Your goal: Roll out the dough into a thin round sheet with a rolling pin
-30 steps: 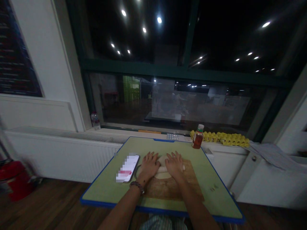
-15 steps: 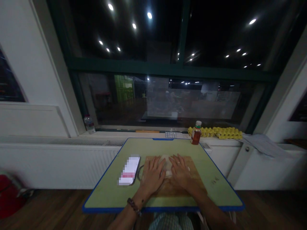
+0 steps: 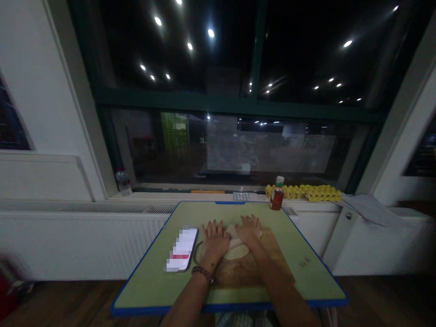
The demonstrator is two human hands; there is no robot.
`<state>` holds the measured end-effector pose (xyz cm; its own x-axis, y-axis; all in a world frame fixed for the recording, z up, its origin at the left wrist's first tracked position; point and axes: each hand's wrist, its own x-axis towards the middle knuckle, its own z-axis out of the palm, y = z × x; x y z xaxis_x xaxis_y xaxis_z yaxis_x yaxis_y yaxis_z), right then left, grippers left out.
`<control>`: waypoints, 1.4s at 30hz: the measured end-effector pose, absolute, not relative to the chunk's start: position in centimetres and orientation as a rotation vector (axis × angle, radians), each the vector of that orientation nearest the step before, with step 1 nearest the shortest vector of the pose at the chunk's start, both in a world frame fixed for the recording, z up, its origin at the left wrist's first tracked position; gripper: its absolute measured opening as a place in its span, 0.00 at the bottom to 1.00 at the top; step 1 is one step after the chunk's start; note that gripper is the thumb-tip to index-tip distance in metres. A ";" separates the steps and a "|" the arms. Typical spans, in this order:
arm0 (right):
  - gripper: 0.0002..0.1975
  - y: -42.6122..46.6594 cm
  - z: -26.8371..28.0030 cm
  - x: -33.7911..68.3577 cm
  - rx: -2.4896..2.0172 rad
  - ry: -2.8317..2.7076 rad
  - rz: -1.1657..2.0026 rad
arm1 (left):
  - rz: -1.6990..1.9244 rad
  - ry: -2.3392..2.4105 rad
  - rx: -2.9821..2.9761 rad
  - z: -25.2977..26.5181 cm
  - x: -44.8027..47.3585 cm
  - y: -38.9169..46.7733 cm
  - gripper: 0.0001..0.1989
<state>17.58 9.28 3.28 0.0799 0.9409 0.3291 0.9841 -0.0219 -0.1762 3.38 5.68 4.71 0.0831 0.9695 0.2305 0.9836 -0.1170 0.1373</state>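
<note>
One bottle (image 3: 276, 200) holding amber-red liquid stands at the worktop's (image 3: 146, 288) far right corner; a second, clear bottle (image 3: 123, 183), contents unclear, stands far left on the windowsill. Yellow egg trays (image 3: 323, 193), number unclear, lie far right. One sheet of dough (image 3: 237, 253) lies on one wooden board (image 3: 238, 277), under one pale rolling pin (image 3: 235, 243). Two hands, left (image 3: 215, 244) and right (image 3: 248, 230), rest palm-down over the pin, fingers spread wide. One phone (image 3: 184, 249) lies left.

Dim light leaves the scene soft and murky, white light spots (image 3: 211, 33) glare in the dark window (image 3: 231, 59), edges stretch outward, and pixelation partly masks the phone screen (image 3: 185, 247).
</note>
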 end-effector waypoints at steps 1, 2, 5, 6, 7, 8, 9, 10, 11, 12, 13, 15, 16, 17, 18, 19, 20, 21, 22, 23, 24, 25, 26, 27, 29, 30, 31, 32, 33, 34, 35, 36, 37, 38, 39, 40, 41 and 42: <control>0.24 8.7 3.2 17.8 -2.011 -1.918 -0.169 | -0.414 -2.032 -2.296 4.6 3.4 5.1 0.28; 0.24 7.9 3.1 18.2 -2.004 -1.935 -0.172 | -0.426 -1.989 -2.323 4.4 3.3 4.5 0.28; 0.24 4.8 2.7 19.7 -1.945 -2.031 -0.195 | -0.513 -1.770 -2.392 4.2 3.1 2.6 0.26; 0.25 3.7 2.5 20.1 -1.914 -2.066 -0.194 | -0.547 -1.702 -2.403 4.2 3.1 2.1 0.26; 0.25 2.9 2.4 20.5 -1.869 -2.095 -0.206 | -0.576 -1.658 -2.403 4.2 3.0 1.7 0.26; 0.25 2.2 2.3 20.7 -1.854 -2.089 -0.227 | -0.596 -1.644 -2.394 4.2 3.0 1.5 0.26; 0.25 1.7 2.3 20.8 -1.845 -2.078 -0.250 | -0.609 -1.649 -2.381 4.2 3.0 1.4 0.26; 0.25 1.5 2.3 20.7 -1.855 -2.052 -0.271 | -0.614 -1.663 -2.369 4.3 3.1 1.6 0.26; 0.24 1.6 2.4 20.5 -1.880 -2.019 -0.285 | -0.612 -1.689 -2.360 4.3 3.1 1.8 0.27; 0.24 1.8 2.5 20.2 -1.908 -1.988 -0.290 | -0.601 -1.721 -2.355 4.2 3.2 2.3 0.28; 0.23 2.3 2.7 19.9 -1.936 -1.963 -0.286 | -0.585 -1.753 -2.354 4.2 3.2 2.9 0.28; 0.22 3.6 3.0 19.4 -1.973 -1.944 -0.261 | -0.548 -1.811 -2.360 4.0 3.3 4.2 0.30; 0.22 4.4 3.1 19.2 -1.979 -1.948 -0.246 | -0.535 -1.846 -2.358 3.9 3.3 5.0 0.31; 0.22 5.3 3.2 19.1 -1.980 -1.957 -0.229 | -0.528 -1.877 -2.356 3.9 3.3 5.7 0.31; 0.22 6.1 3.3 19.0 -1.982 -1.961 -0.212 | -0.523 -1.911 -2.353 3.9 3.2 6.4 0.32; 0.23 6.9 3.4 19.0 -1.988 -1.956 -0.193 | -0.513 -1.950 -2.349 4.0 3.2 6.9 0.32; 0.23 7.5 3.5 18.9 -2.001 -1.943 -0.173 | -0.494 -1.991 -2.351 4.1 3.1 7.3 0.32; 0.24 8.1 3.6 18.8 -2.018 -1.927 -0.154 | -0.468 -2.029 -2.356 4.3 3.1 7.6 0.32; 0.25 8.5 3.7 18.8 -2.036 -1.912 -0.136 | -0.441 -2.060 -2.363 4.4 3.1 7.8 0.33; 0.26 8.7 3.9 18.7 -2.052 -1.903 -0.120 | -0.420 -2.084 -2.368 4.6 3.1 7.7 0.32; 0.26 8.8 4.1 18.7 -2.060 -1.907 -0.106 | -0.409 -2.098 -2.366 4.7 3.1 7.5 0.32; 0.25 8.6 4.2 18.7 -2.058 -1.936 -0.094 | -0.410 -2.098 -2.358 4.7 3.2 7.1 0.32; 0.24 8.2 4.2 18.7 -2.045 -1.982 -0.085 | -0.422 -2.082 -2.340 4.7 3.3 6.6 0.32; 0.23 7.6 4.2 18.8 -2.029 -2.027 -0.080 | -0.442 -2.055 -2.315 4.6 3.5 5.9 0.31; 0.22 6.0 3.9 19.2 -1.993 -2.079 -0.099 | -0.494 -1.981 -2.260 4.3 4.0 4.3 0.30; 0.22 5.1 3.5 19.5 -1.970 -2.083 -0.126 | -0.528 -1.942 -2.235 4.2 4.2 3.4 0.29; 0.22 4.1 3.1 19.8 -1.946 -2.069 -0.162 | -0.563 -1.913 -2.222 4.1 4.4 2.5 0.28; 0.23 3.2 2.7 20.1 -1.921 -2.054 -0.200 | -0.601 -1.888 -2.221 3.9 4.6 1.6 0.27; 0.23 2.3 2.2 20.4 -1.893 -2.048 -0.233 | -0.640 -1.867 -2.228 3.8 4.8 0.9 0.27; 0.24 1.6 1.8 20.7 -1.869 -2.050 -0.260 | -0.678 -1.849 -2.241 3.7 4.8 0.3 0.27; 0.24 1.1 1.5 20.9 -1.854 -2.049 -0.280 | -0.713 -1.833 -2.254 3.6 4.9 -0.1 0.27; 0.24 0.7 1.2 21.0 -1.849 -2.043 -0.292 | -0.738 -1.822 -2.266 3.5 4.9 -0.3 0.27; 0.24 0.4 1.1 21.1 -1.849 -2.037 -0.300 | -0.754 -1.814 -2.276 3.5 4.8 -0.4 0.28; 0.24 0.4 1.1 21.0 -1.853 -2.032 -0.303 | -0.761 -1.809 -2.285 3.5 4.8 -0.4 0.28; 0.23 0.4 1.2 20.9 -1.860 -2.028 -0.301 | -0.760 -1.805 -2.295 3.6 4.7 -0.2 0.28; 0.22 0.6 1.3 20.6 -1.873 -2.022 -0.296 | -0.755 -1.802 -2.304 3.7 4.6 0.1 0.27; 0.22 0.8 1.5 20.4 -1.889 -2.015 -0.289 | -0.748 -1.799 -2.314 3.8 4.5 0.3 0.27; 0.22 1.1 1.8 20.2 -1.901 -2.011 -0.279 | -0.743 -1.794 -2.322 4.0 4.4 0.6 0.27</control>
